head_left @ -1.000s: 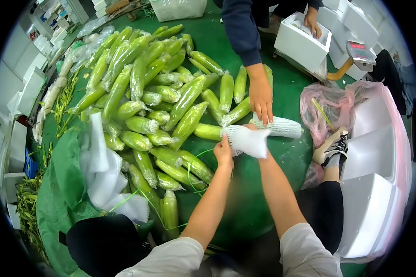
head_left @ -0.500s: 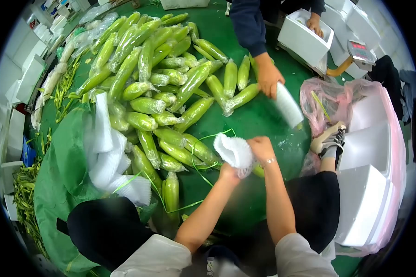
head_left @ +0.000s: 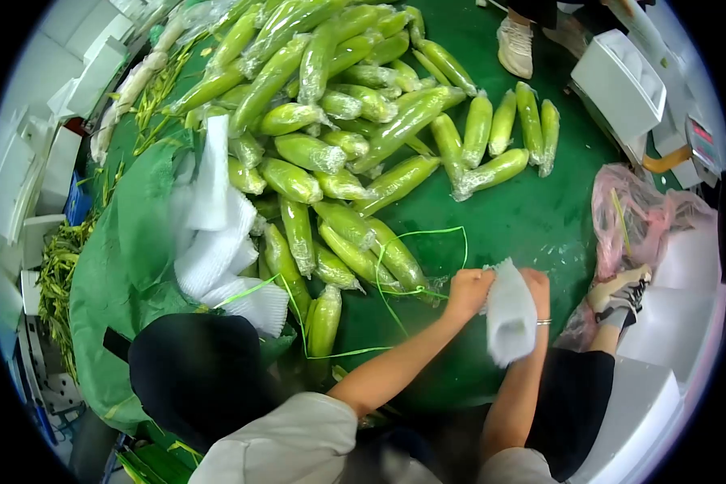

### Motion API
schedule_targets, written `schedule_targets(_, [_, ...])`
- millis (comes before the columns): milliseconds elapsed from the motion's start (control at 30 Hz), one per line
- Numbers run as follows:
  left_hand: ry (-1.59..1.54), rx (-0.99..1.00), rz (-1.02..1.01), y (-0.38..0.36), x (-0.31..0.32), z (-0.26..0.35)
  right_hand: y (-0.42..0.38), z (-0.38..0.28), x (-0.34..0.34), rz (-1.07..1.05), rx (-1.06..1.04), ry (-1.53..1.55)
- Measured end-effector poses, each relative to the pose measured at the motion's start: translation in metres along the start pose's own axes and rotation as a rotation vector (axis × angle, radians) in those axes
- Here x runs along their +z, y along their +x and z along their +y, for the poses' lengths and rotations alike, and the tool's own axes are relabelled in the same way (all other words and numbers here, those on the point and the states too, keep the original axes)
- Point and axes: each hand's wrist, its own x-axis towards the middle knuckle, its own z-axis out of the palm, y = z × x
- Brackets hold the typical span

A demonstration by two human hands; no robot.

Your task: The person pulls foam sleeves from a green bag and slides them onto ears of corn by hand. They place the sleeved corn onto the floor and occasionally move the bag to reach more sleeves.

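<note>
A white foam net sleeve (head_left: 511, 319) is between my two hands, its end hanging down toward me. My left hand (head_left: 469, 292) is closed on its upper left edge. My right hand (head_left: 536, 284) is closed at its upper right side, fingers partly hidden behind the foam. Whether anything is inside the sleeve cannot be seen. Left of my hands lie long green vegetables (head_left: 395, 262) wrapped in clear film. A thin green strap (head_left: 383, 294) loops across the floor beside my left forearm. More white foam sleeves (head_left: 218, 250) lie farther left.
The heap of wrapped green vegetables (head_left: 379, 77) covers the green floor ahead. A green sack (head_left: 121, 282) lies left. White foam boxes (head_left: 621, 85) and a scale (head_left: 700, 145) stand at upper right, near another person's shoe (head_left: 515, 48). Pink plastic (head_left: 633, 210) lies right.
The sleeve and both hands have moved right, and the sleeve's end now hangs toward me. The other person's hands and the sleeved vegetable they held have left view. The camera has shifted.
</note>
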Motion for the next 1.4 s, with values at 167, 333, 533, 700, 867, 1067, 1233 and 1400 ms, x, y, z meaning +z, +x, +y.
schedule_targets(167, [0.437,0.067,0.325,0.074,0.049,-0.010,0.110,0.102,-0.001,0.280,-0.347,0.488])
schedule_targets(333, [0.304,-0.200,0.212,0.129,0.072,0.063,0.103,-0.018,-0.008,0.212,-0.012,1.248])
schedule_targets(533, [-0.128,0.113,-0.034,0.094,-0.014,0.036,-0.002,-0.189,0.178,0.115,-0.519,0.441])
schedule_targets(700, [-0.448,-0.231,-0.065,0.014,-0.103,0.040,-0.099,-0.209,0.419,-0.292,-1.590,-0.754])
schedule_targets(867, [-0.531,-0.156,0.044,0.004,-0.151,0.057,-0.092,-0.214,0.460,-0.178,-1.604,-0.849])
schedule_targets(1067, [-0.302,0.365,-0.058,-0.056,-0.160,0.105,-0.143,-0.236,0.208,-0.001,-0.763,0.254])
schedule_targets(1233, [-0.846,-0.146,-0.435,-0.062,-0.070,0.059,-0.089,-0.088,0.132,0.340,-0.488,-0.080])
schedule_targets(1400, [-0.503,0.082,0.027,-0.112,-0.076,0.077,-0.105,-0.038,0.169,0.386,-0.482,0.300])
